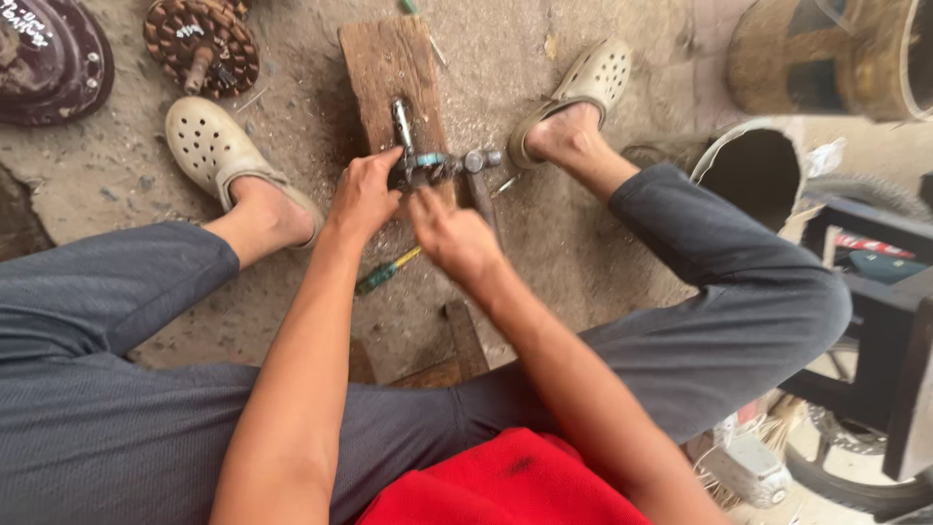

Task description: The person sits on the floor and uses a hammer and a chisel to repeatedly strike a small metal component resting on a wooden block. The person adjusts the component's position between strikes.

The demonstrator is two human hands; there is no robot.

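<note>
A: Where's the shaft piece (420,163)?
B: On the wooden block (389,68), twelve o'clock of the left hand (362,194), whose grip pins it.
A: And the right hand (455,238)?
B: Closed round the hammer (478,175).
A: Risk?
B: A glancing blow could catch those fingers.

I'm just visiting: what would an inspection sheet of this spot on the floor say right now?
Surface: dusty concrete floor, wooden block between the feet.
Job's things: metal shaft part on the block; hammer beside it.
Clutter: screwdriver, wound motor stator, dark round cover.
Hands: left hand grips the part; right hand on the hammer handle.
Cables: nothing seen.
Surroundings: open metal drum, tyre, dark stand.
</note>
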